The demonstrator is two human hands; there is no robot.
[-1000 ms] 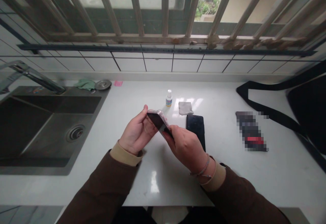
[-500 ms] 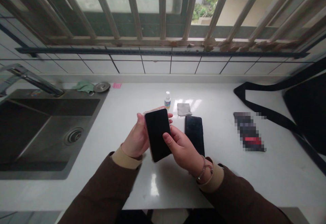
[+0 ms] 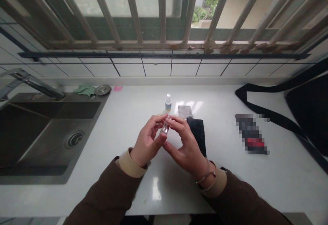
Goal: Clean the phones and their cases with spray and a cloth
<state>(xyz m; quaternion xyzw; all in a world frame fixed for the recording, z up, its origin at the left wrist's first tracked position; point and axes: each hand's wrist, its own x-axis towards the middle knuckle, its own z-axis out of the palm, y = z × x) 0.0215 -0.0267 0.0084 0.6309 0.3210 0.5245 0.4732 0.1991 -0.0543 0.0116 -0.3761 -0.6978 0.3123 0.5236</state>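
Observation:
Between my two hands, a phone in a clear case (image 3: 164, 128) is turned edge-on, so only its narrow glossy end shows. My left hand (image 3: 148, 138) is closed on it, thumb at the near end and fingers at the far side. My right hand (image 3: 186, 146) pinches it from the right, its fingertips meeting those of the left. A second black phone (image 3: 196, 132) lies flat on the counter, partly behind my right hand. Beyond my fingers stand a small white-capped bottle (image 3: 168, 102) and a folded grey cloth (image 3: 185, 111).
The white counter (image 3: 102, 156) has a steel sink (image 3: 57, 143) with a faucet (image 3: 38, 83) at left. A green cloth (image 3: 85, 89) and round metal lid (image 3: 103, 90) lie by its rim. At right are a blurred dark item (image 3: 249, 132) and a black bag (image 3: 307, 105) with its strap.
The phone has swung from showing its dark screen to edge-on. My left fingers have come over its far side, and my right thumb has left the screen for the near end.

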